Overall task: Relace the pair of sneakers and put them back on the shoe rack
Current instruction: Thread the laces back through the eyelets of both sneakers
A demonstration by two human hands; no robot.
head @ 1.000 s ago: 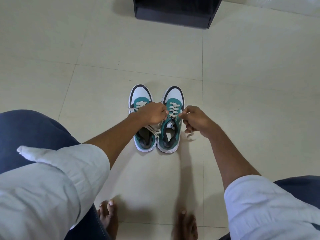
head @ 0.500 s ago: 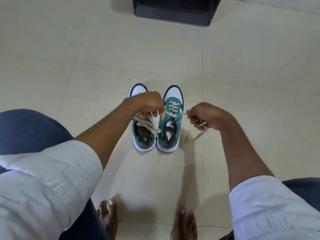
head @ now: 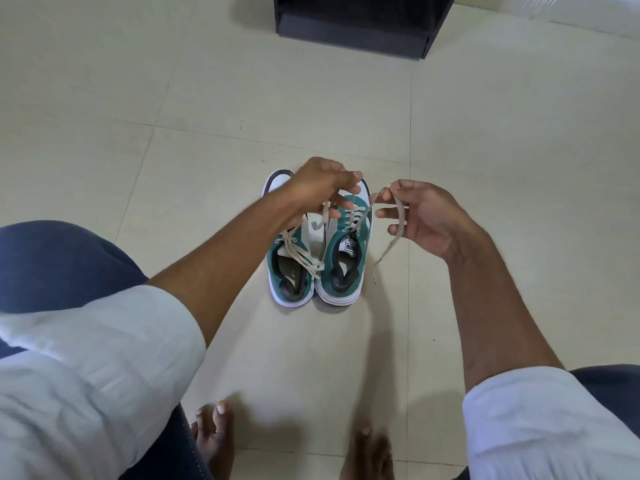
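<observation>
Two green-and-white sneakers stand side by side on the floor, toes pointing away from me. My left hand (head: pixel 320 187) hovers over the toes and pinches one cream lace end of the right sneaker (head: pixel 348 251). My right hand (head: pixel 420 216) holds that shoe's other lace end (head: pixel 389 244), which loops over my fingers and hangs down to the right of the shoe. The left sneaker (head: pixel 289 268) has its own laces lying loose across its tongue. Its toe is partly hidden by my left forearm.
A black shoe rack (head: pixel 356 22) stands on the floor straight ahead, beyond the sneakers. I crouch on pale tiles, with my bare feet (head: pixel 213 434) near the bottom edge and my knees at both sides.
Both hands have lifted and drawn apart, pulling the right sneaker's lace ends up and outward. The right hand now holds its end higher, with the tail hanging free.
</observation>
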